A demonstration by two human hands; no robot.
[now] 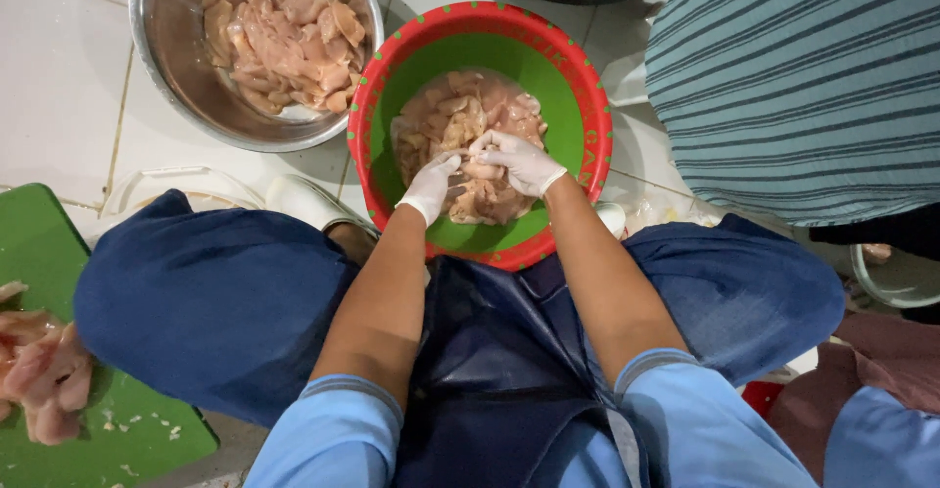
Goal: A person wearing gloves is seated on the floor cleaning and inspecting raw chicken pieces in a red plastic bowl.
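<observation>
**Both gloved hands on one piece of raw chicken in the green bowl**

Crouching over the tiled floor (pixel 59 87), I see my blue-clad knees fill the lower half of the frame, with a second person's striped garment (pixel 793 87) at the upper right. A green cutting board (pixel 147 439) with raw meat on it lies at the lower left, and a steel bowl (pixel 176 87) of chicken pieces sits at the upper left.

Just below top centre stands the green bowl with a red rim (pixel 578 87), holding a heap of raw chicken (pixel 441 116). My left hand (pixel 431 186) and right hand (pixel 521 160), both in white gloves, meet over the lower part of that heap. Between them is one chicken piece (pixel 480 170), its long axis running roughly left to right across the frame. My right fingers curl closed around its right end from above; my left fingers pinch its left end. Both hands touch it, the right slightly higher in the frame.
</observation>
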